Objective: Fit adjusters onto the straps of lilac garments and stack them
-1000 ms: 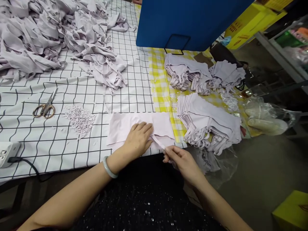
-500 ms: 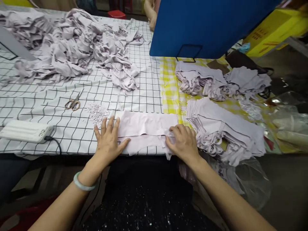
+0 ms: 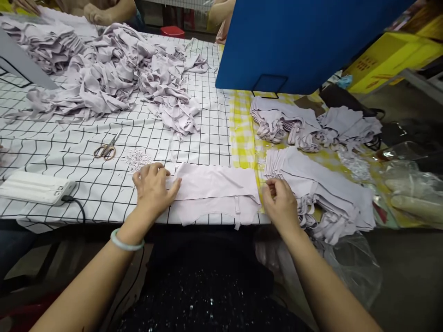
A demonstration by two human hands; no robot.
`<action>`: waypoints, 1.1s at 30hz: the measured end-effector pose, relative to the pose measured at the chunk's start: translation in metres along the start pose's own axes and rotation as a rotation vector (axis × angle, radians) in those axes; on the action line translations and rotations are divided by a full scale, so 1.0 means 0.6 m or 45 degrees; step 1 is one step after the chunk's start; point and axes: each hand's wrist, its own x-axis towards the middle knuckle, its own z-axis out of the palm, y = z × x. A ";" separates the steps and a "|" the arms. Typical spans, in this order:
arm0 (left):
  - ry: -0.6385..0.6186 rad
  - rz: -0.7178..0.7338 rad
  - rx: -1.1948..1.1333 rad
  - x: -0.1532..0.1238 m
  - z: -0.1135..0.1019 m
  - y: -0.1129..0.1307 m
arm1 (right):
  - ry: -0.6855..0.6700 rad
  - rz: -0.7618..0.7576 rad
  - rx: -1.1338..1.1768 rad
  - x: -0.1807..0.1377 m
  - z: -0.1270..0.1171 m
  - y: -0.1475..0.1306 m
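Note:
A pale lilac strappy top (image 3: 214, 184) lies folded flat at the table's front edge, a short thin strap hanging near its right end. At its left end rests my left hand (image 3: 152, 186), open, with the thumb apart from the bent fingers. My right hand (image 3: 280, 200) is just beyond the top's right edge, its fingers curled toward the thumb; whether anything small sits inside is hidden. Close by on the right, a fanned stack of similar tops (image 3: 321, 189) has its straps bunched at the front.
Left of me are scissors (image 3: 108, 148), small scraps (image 3: 137, 159) and a white power bank (image 3: 38, 188) with a cable. Loose lilac fabric (image 3: 114, 74) is heaped behind. A blue panel (image 3: 284, 41) stands at the back right, near a second stack (image 3: 287, 113). Another person's hands (image 3: 98, 14) work across the table.
My right hand has left the top and moved right, its fingers curling. The left fingers have bent and drawn in. The top's right end lies flatter. Another person's hands appear at upper left.

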 end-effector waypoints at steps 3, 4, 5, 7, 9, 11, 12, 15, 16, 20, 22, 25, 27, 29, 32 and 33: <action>-0.074 -0.026 -0.008 0.021 0.001 -0.001 | -0.029 0.006 -0.043 0.020 0.015 0.001; -0.054 -0.046 -0.013 0.019 -0.001 -0.002 | -0.038 -0.009 -0.058 0.022 0.018 0.002; -0.006 -0.066 -0.016 0.012 -0.005 -0.004 | -0.049 -0.032 -0.064 0.022 0.019 0.002; 0.075 -0.040 -0.017 -0.010 -0.012 -0.006 | -0.106 -0.106 -0.062 0.016 0.017 0.003; 0.041 0.077 -0.022 -0.035 -0.015 -0.005 | -0.215 -0.197 -0.082 0.003 0.011 0.003; -0.025 0.203 -0.027 -0.053 -0.011 -0.003 | -0.294 -0.278 -0.151 -0.009 0.006 0.002; -0.019 0.242 -0.030 -0.058 -0.008 -0.003 | -0.294 -0.313 -0.197 -0.014 0.005 0.001; 0.085 0.269 -0.063 -0.063 -0.007 -0.010 | -0.219 -0.414 -0.273 -0.022 0.001 -0.002; 0.091 0.256 -0.080 -0.062 -0.011 -0.014 | -0.211 -0.443 -0.266 -0.023 -0.001 -0.003; -0.152 0.163 -0.186 -0.043 -0.036 -0.025 | -0.296 -0.456 -0.125 -0.021 -0.012 -0.001; -0.210 0.033 -0.160 -0.019 -0.039 -0.022 | -0.223 -0.319 -0.017 -0.010 -0.007 0.000; -0.184 -0.121 0.000 0.025 -0.021 -0.011 | -0.055 -0.040 0.006 0.022 0.021 0.002; -0.202 -0.104 0.028 0.046 -0.006 -0.005 | -0.092 0.082 -0.028 0.043 0.045 0.006; -0.184 -0.082 0.010 0.053 0.005 -0.001 | -0.192 0.144 -0.017 0.057 0.062 0.011; -0.007 -0.037 -0.016 0.033 0.004 0.002 | -0.151 0.129 -0.059 0.053 0.062 0.005; 0.046 0.029 -0.049 0.017 -0.001 0.003 | -0.090 0.084 -0.096 0.046 0.056 -0.003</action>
